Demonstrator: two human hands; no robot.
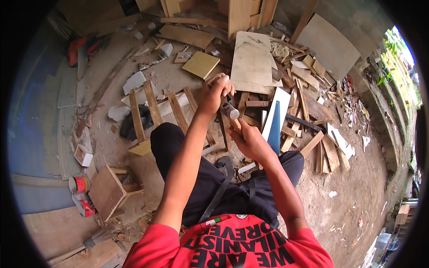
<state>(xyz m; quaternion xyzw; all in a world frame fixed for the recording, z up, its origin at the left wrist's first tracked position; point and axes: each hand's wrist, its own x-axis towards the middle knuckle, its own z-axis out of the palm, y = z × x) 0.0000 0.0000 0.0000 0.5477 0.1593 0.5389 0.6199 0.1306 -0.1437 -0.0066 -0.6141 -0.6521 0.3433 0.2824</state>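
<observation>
My right hand (248, 140) is wrapped round the wooden handle of a hammer (234, 115). The hammer's metal head is up close to my left hand (216, 91), which is closed with its fingers curled in. A small dark piece shows at the left fingers, but the hand hides most of it and I cannot make out its kind. Beyond the hands lies a pale plywood panel (252, 62). To the right of the hammer, a blue tapered blade like a hand saw's (274, 129) leans beside a white strip (278, 100).
Wood offcuts (328, 154) are heaped at the right. Slatted wooden pieces (153, 105) stand left of my knee. A yellow board (201, 65) lies farther off. At the lower left are an open wooden box (107, 192) and a red-labelled can (79, 184). Stepped ledges (386, 107) edge the right side.
</observation>
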